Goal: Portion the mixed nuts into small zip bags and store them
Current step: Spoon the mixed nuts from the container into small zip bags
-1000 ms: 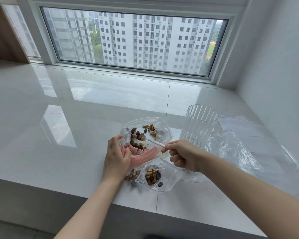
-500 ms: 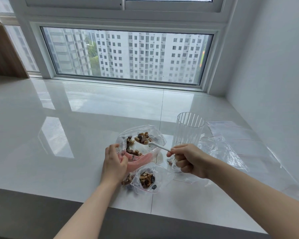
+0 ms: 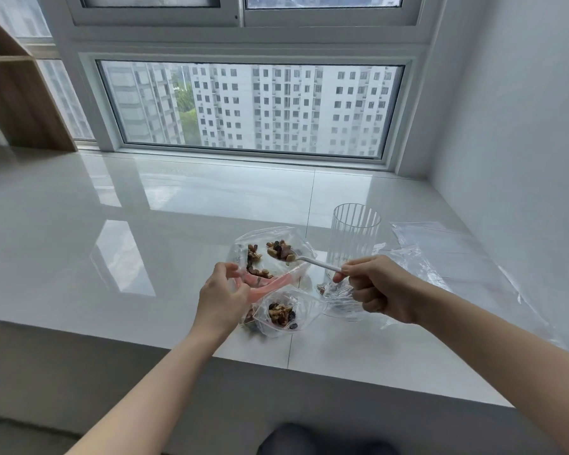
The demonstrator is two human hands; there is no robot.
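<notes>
Pink-zipped large bag (image 3: 270,257) on the white sill | left hand (image 3: 222,295) pinches its rim, holding the mouth open for scooping | right hand (image 3: 376,289) grips white spoon (image 3: 316,262) loaded with mixed nuts (image 3: 280,251) | filled small zip bag (image 3: 283,315) just in front.

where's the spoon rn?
Centre-right of the head view: the right hand pinches the spoon, its nut-loaded bowl over the big bag, left of the glass.
</notes>
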